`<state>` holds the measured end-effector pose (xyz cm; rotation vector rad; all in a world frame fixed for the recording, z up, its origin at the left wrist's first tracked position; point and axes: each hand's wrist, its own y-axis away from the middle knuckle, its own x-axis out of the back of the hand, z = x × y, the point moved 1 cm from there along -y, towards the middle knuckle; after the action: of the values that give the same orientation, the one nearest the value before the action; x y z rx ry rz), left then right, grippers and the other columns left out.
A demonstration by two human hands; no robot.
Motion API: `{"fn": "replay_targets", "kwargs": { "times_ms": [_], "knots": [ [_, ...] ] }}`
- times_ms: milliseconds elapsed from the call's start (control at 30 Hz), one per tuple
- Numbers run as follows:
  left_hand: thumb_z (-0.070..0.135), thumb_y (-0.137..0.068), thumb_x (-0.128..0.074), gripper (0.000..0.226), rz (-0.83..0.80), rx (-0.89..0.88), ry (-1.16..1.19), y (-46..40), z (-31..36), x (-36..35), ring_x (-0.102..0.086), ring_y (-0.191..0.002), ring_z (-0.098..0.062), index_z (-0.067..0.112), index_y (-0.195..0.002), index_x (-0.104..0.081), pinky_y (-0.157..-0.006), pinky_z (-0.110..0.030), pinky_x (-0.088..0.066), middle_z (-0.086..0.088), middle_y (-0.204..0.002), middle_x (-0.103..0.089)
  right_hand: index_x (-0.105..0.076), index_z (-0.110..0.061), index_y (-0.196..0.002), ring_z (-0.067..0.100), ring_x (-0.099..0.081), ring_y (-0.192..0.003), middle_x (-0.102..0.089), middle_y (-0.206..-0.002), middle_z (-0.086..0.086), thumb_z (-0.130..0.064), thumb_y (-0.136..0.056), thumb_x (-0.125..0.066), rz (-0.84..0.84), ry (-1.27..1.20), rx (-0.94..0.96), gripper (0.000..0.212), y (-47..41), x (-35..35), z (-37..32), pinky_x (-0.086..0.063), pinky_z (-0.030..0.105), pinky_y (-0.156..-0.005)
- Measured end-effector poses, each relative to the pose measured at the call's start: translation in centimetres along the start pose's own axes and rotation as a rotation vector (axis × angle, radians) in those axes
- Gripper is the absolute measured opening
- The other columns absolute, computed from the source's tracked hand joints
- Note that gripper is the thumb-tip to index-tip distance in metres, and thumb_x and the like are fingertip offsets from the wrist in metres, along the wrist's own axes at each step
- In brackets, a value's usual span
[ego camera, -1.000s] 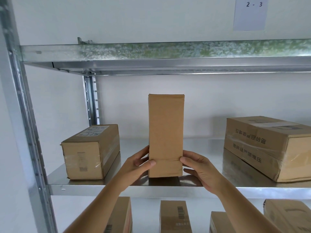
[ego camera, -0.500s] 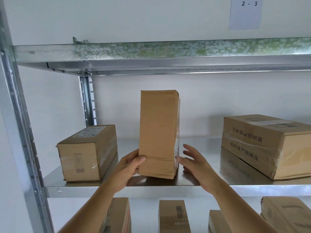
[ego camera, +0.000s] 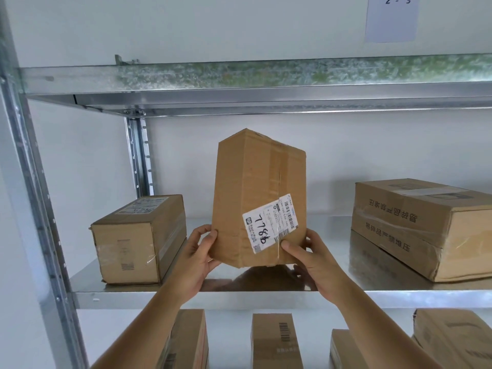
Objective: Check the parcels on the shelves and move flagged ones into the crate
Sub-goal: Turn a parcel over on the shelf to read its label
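— So, in the head view, where is the parcel [ego camera: 259,201]?

— Centre of the frame, upright but tilted, on the steel shelf [ego camera: 266,298]. The left hand [ego camera: 195,258] pinches its lower left edge; the right hand [ego camera: 312,258] grips the lower right corner, thumb just below the white label [ego camera: 270,223].

— How should it handle?

— Stiff taped cardboard, creased near the base. It looks light, judging by the fingertip hold. Taking it low on both sides seems safest; the tape may be slick.

— Room to move?

— Open gaps to the small box [ego camera: 139,239] at left and the printed carton [ego camera: 423,227] at right. The upper shelf [ego camera: 255,78] hangs above, so drawing it out forward looks easiest. No crate shows.
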<state>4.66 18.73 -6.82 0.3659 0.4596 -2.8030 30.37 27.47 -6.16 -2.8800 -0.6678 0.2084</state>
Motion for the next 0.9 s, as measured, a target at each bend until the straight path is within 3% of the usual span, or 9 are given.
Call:
{"fn": "replay_targets", "kwargs": {
  "times_ms": [100, 167, 233, 333, 400, 500, 700, 900],
  "knots": [
    [0.021, -0.106, -0.052, 0.029, 0.047, -0.055, -0.121, 0.3, 0.1, 0.0, -0.073, -0.113, -0.025, 0.024, -0.135, -0.054, -0.092, -0.039, -0.063, -0.008, -0.125, -0.074, -0.045, -0.03, -0.136, 0.028, -0.068, -0.114, -0.062, -0.129, 0.005, -0.036, -0.071, -0.084, 0.008, -0.053, -0.002, 0.075, 0.1, 0.1, -0.1, -0.063, 0.045, -0.086],
    [0.017, -0.108, -0.049, 0.037, 0.028, -0.074, -0.178, 0.3, 0.2, 0.0, -0.072, -0.116, -0.024, 0.028, -0.143, -0.053, -0.099, -0.045, -0.06, -0.004, -0.127, -0.074, -0.044, -0.028, -0.135, 0.032, -0.069, -0.114, -0.063, -0.128, 0.01, -0.028, -0.076, -0.083, -0.007, -0.103, -0.004, 0.071, 0.4, 0.1, -0.2, -0.062, 0.031, -0.061],
    [0.017, -0.108, -0.049, 0.041, 0.013, -0.07, -0.233, 0.2, 0.3, 0.0, -0.069, -0.122, -0.024, 0.029, -0.147, -0.054, -0.103, -0.047, -0.057, -0.001, -0.133, -0.072, -0.044, -0.023, -0.136, 0.035, -0.067, -0.116, -0.064, -0.128, 0.013, -0.021, -0.081, -0.081, -0.007, -0.156, -0.009, 0.066, 0.7, 0.1, -0.3, -0.054, 0.021, -0.047],
    [0.02, -0.109, -0.048, 0.038, 0.028, -0.041, -0.233, 0.4, 0.4, -0.3, -0.068, -0.123, -0.017, 0.035, -0.143, -0.056, -0.108, -0.046, -0.051, 0.006, -0.132, -0.072, -0.046, -0.022, -0.134, 0.035, -0.066, -0.115, -0.063, -0.129, 0.009, -0.023, -0.079, -0.082, -0.003, -0.157, -0.013, 0.066, 0.7, 0.0, -0.4, -0.053, 0.025, -0.043],
    [0.03, -0.107, -0.05, 0.039, 0.033, 0.016, -0.206, 0.4, 0.6, -0.4, -0.065, -0.126, -0.018, 0.039, -0.144, -0.056, -0.112, -0.049, -0.047, 0.007, -0.131, -0.072, -0.048, -0.024, -0.132, 0.031, -0.068, -0.113, -0.064, -0.129, 0.007, -0.028, -0.072, -0.084, 0.0, -0.137, -0.01, 0.07, 0.5, 0.0, -0.3, -0.058, 0.032, -0.052],
    [0.048, -0.098, -0.054, 0.053, -0.061, 0.073, -0.205, 0.5, 0.8, -0.5, -0.059, -0.134, -0.024, 0.04, -0.15, -0.052, -0.114, -0.053, -0.046, 0.006, -0.138, -0.068, -0.049, -0.028, -0.133, 0.028, -0.069, -0.115, -0.066, -0.129, 0.005, -0.024, -0.07, -0.086, -0.005, -0.16, -0.008, 0.074, 0.3, 0.2, -0.1, -0.062, 0.042, -0.08],
    [0.051, -0.094, -0.053, 0.056, -0.098, 0.07, -0.19, 0.8, 1.1, -0.9, -0.061, -0.132, -0.021, 0.037, -0.148, -0.053, -0.109, -0.044, -0.05, 0.006, -0.136, -0.069, -0.049, -0.03, -0.136, 0.029, -0.07, -0.114, -0.068, -0.127, 0.007, -0.017, -0.072, -0.086, -0.031, -0.178, 0.003, 0.075, 0.4, 0.2, 0.0, -0.062, 0.043, -0.085],
    [0.05, -0.097, -0.051, 0.05, -0.095, 0.072, -0.203, 0.7, 1.0, -0.8, -0.063, -0.13, -0.019, 0.04, -0.145, -0.054, -0.112, -0.047, -0.049, 0.007, -0.134, -0.07, -0.049, -0.032, -0.135, 0.027, -0.07, -0.114, -0.068, -0.126, 0.006, -0.021, -0.069, -0.087, -0.02, -0.152, 0.014, 0.077, 0.3, 0.2, -0.1, -0.058, 0.049, -0.096]
  ]
}}
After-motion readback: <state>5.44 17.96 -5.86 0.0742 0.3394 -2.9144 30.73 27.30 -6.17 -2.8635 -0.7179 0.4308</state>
